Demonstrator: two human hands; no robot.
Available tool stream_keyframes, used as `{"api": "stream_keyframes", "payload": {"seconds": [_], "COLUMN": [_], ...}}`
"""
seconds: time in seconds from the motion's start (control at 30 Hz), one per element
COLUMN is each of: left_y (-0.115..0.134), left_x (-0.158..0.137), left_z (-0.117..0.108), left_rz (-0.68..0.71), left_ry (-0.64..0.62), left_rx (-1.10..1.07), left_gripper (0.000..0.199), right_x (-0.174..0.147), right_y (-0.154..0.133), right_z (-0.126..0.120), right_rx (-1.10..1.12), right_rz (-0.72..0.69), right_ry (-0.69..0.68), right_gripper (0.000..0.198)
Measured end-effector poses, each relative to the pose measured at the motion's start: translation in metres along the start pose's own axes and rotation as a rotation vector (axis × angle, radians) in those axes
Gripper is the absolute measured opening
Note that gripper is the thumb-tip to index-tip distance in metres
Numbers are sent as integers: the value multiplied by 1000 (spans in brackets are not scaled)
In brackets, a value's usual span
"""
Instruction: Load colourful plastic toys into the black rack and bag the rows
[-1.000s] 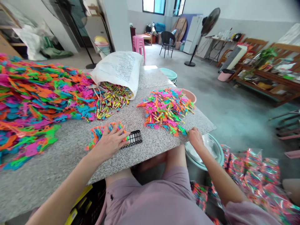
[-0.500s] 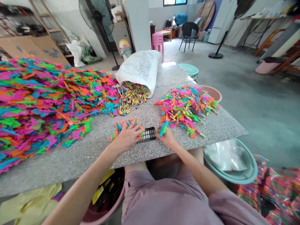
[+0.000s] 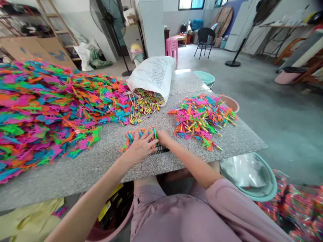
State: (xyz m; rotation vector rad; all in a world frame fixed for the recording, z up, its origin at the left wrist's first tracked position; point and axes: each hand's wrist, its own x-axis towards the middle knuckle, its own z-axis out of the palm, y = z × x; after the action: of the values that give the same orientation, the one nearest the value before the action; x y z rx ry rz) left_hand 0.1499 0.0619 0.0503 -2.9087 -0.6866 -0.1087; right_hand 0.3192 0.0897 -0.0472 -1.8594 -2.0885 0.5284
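Pressing flat over the row of coloured pieces (image 3: pixel 128 137), your left hand (image 3: pixel 141 146) has its fingers extended and slightly parted, the tips reaching the end of the row nearest your right hand (image 3: pixel 164 138). Your right fingers are bent in at that same end, next to an upright green piece (image 3: pixel 155 133); they are partly hidden, and whether they grip it cannot be told. Beneath both hands lies a black lattice rack (image 3: pixel 161 149), its uncovered part showing below your right hand. The row and the rack rest on the speckled grey tabletop (image 3: pixel 141 166), near the edge on your side.

To the right of your hands, well apart from the rack, is a loose pile of coloured pieces with tubes (image 3: pixel 202 117). Beyond your left hand, small yellow-and-red tubes (image 3: pixel 145 106) spill from the mouth of a white sack (image 3: pixel 152 74), which lies on its side. A large heap of flat plastic pieces (image 3: pixel 63 107) in pink, orange, green and blue covers the table's left side, meeting the tubes.

Below the tabletop, at your right, a pale green basin (image 3: pixel 273 188) holds clear plastic (image 3: pixel 248 169); filled bags (image 3: pixel 300 205) lie beside it. A pink tub (image 3: pixel 125 219) containing black and yellow items stands by your left leg.
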Motion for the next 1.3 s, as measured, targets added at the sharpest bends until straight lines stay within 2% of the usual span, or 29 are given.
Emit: {"api": "stream_keyframes", "payload": {"seconds": [0.1,0.2,0.27,0.33,0.4,0.47,0.5,0.53,0.6,0.63,0.67,0.73,0.8,0.9,0.97,1.07,1.13,1.2,1.3], "left_y": [2,0,-4,-8,-10,-12,-12,-13,-13,-13,-13,-12,-10,-5,-3,-2,-2,-2,-2], "left_x": [4,9,11,11,9,6,4,3,2,3,3,4,5,4,2,1,0,0,0], "left_z": [-7,-11,-10,-8,-5,-1,1,3,6,6,6,4,1,-2,-2,0,0,0,-1], "left_rz": [58,143,145,130,130,134,132,127,116,113,111,105,92,70,52,31,36,44,32], "left_ry": [7,-51,-74,-73,-53,-19,-4,7,20,21,16,-6,-40,-87,-108,-114,-114,-120,-124], "left_rx": [23,14,28,58,77,64,47,30,3,-4,-4,18,49,63,57,63,79,85,63], "left_gripper": [27,27,26,24,22,21,20,19,18,18,18,18,18,18,18,19,21,20,20], "right_x": [3,3,0,-9,-33,-74,-100,-126,-175,-195,-210,-227,-230,-217,-199,-157,-125,-99,-77], "right_y": [0,-4,-9,-13,-9,11,29,49,96,118,137,163,170,149,119,61,27,5,-6], "right_z": [-2,-3,-3,-3,-7,-15,-23,-32,-53,-63,-71,-80,-79,-67,-51,-17,7,24,31], "right_rx": [-23,-20,3,23,47,83,95,57,-120,-212,-265,-307,-296,-178,63,604,825,818,543], "right_rz": [13,36,54,62,26,-24,-7,76,418,585,643,648,620,600,518,349,259,226,231], "right_ry": [-28,-6,16,25,55,169,280,380,491,452,373,226,174,251,275,198,175,183,161], "right_gripper": [38,34,32,30,37,52,54,49,41,39,36,28,24,11,1,16,27,22,10]}}
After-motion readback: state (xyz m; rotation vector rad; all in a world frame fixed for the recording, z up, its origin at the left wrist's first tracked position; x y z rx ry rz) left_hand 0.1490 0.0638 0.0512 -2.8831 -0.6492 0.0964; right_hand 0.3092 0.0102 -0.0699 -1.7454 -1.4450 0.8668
